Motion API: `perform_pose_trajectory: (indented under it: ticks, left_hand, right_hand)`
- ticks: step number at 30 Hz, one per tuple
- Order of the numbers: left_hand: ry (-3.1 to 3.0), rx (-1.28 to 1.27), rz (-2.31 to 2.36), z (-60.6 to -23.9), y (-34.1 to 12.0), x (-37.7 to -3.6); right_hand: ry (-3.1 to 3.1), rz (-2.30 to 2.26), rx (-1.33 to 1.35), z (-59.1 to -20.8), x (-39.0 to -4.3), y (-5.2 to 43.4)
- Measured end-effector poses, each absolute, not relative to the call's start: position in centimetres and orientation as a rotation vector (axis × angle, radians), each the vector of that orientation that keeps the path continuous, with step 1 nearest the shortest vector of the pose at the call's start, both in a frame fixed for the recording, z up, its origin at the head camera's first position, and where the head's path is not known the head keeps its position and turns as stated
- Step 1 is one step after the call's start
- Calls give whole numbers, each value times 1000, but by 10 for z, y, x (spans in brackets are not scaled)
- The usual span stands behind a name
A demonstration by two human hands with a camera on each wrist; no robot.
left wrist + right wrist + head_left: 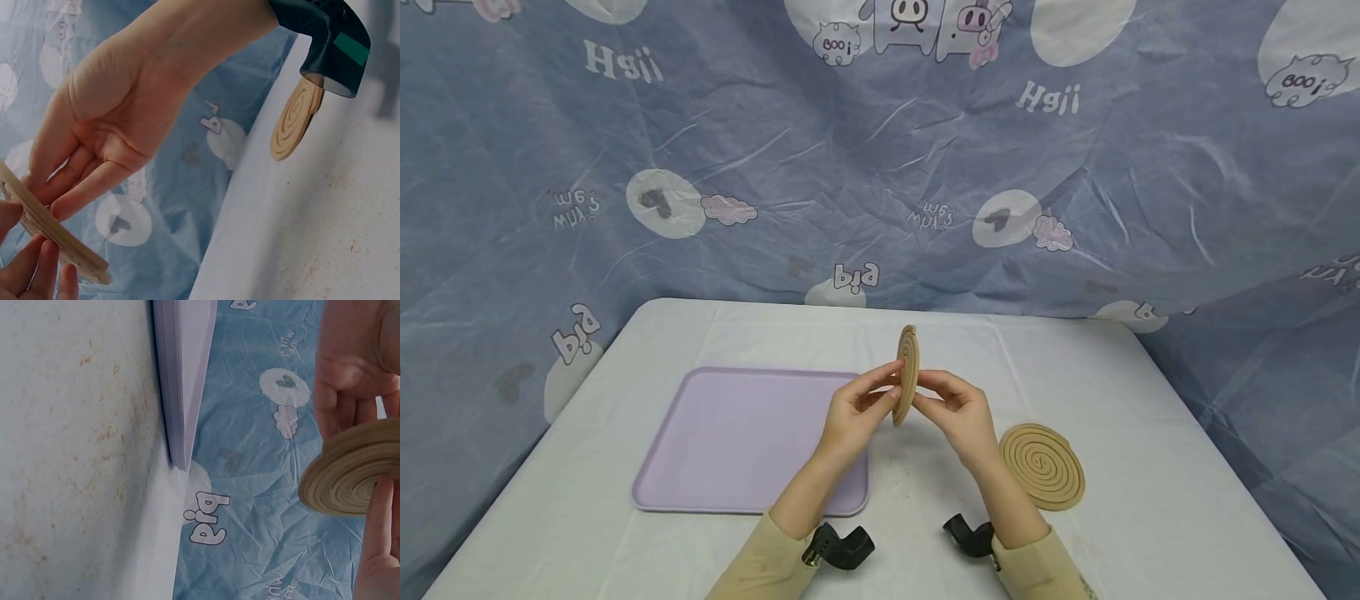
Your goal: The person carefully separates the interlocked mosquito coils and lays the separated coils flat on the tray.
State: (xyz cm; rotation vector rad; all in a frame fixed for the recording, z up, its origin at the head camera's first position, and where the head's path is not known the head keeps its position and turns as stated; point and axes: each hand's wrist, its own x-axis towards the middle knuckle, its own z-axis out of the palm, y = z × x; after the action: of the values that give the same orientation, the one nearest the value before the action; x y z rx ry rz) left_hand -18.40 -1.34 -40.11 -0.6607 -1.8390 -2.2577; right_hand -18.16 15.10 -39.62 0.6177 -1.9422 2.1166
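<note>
Both hands meet in the air above the middle of the table, with a tan spiral mosquito coil [907,375] standing on edge between them: its flat faces turn left and right, its thin rim points toward the person and away, and it leans only slightly off upright. The left hand [852,414] touches the coil's left face with nearly straight fingers and the thumb up near the rim, while the right hand [958,414] pinches the right face and lower rim between thumb and fingertips. In the left wrist view the left hand's fingers [81,190] lie along the coil's face, and the right wrist view shows a right fingertip [378,515] pressed to the ringed face. Neither hand is nearer than the other; the coil sits squarely between them. A second mosquito coil [1042,465] lies flat on the table to the right of the right hand, near but apart from it. To the left, just beside the left forearm, lies a shallow lilac tray [700,492] with nothing visible in it. The table [1150,417] wears a white cloth, faintly speckled in the wrist views. Behind and around it hangs a blue sheet [775,167] printed with cartoon pigs, clouds and the word "pig".
</note>
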Motion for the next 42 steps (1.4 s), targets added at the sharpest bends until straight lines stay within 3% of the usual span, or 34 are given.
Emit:
perform_pose_trajectory:
  ticks: [11, 42]
  left_hand:
    - [-1803, -585, -2425, -400, -13, -181]
    - [-1929, -457, -2149, -397, -7, -176]
  right_hand:
    - [-1975, 2060, 702, -393, -183, 155]
    - [-2018, 2076, 663, -398, -186, 156]
